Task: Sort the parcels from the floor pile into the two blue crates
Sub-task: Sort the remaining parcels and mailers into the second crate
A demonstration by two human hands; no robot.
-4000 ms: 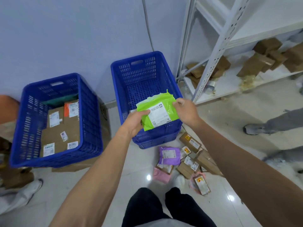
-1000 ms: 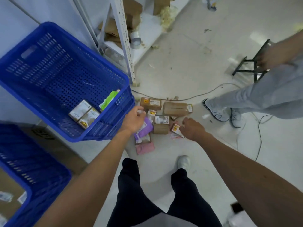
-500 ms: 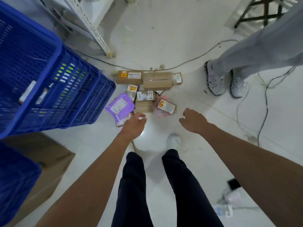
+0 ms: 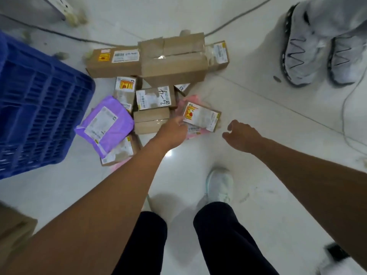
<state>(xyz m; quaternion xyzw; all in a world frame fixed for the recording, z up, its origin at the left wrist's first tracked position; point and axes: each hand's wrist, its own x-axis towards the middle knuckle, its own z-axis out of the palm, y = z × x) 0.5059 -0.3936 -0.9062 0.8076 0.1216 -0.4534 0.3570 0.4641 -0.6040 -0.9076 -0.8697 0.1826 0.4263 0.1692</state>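
The parcel pile lies on the white floor: long cardboard boxes (image 4: 172, 58) at the back, smaller labelled boxes (image 4: 153, 98) in the middle, a purple mailer bag (image 4: 105, 124) on the left. A small box with a white and orange label (image 4: 201, 116) rests on a pink bag (image 4: 195, 133). My left hand (image 4: 172, 132) pinches this small box at its left edge. My right hand (image 4: 240, 135) hovers just right of it, fingers loosely curled and holding nothing. One blue crate (image 4: 39, 106) stands at the left, only its outer wall in view.
Another person's grey shoes (image 4: 315, 54) stand at the top right. Cables (image 4: 349, 108) run across the floor behind and right of the pile. A shelf foot (image 4: 69, 12) is at the top left, a cardboard box (image 4: 14, 235) at the bottom left.
The green mailer I held over the crate is gone from my hands. I have bent down to the pile; my left hand moved forward onto the small labelled box, my right hand came close beside it.
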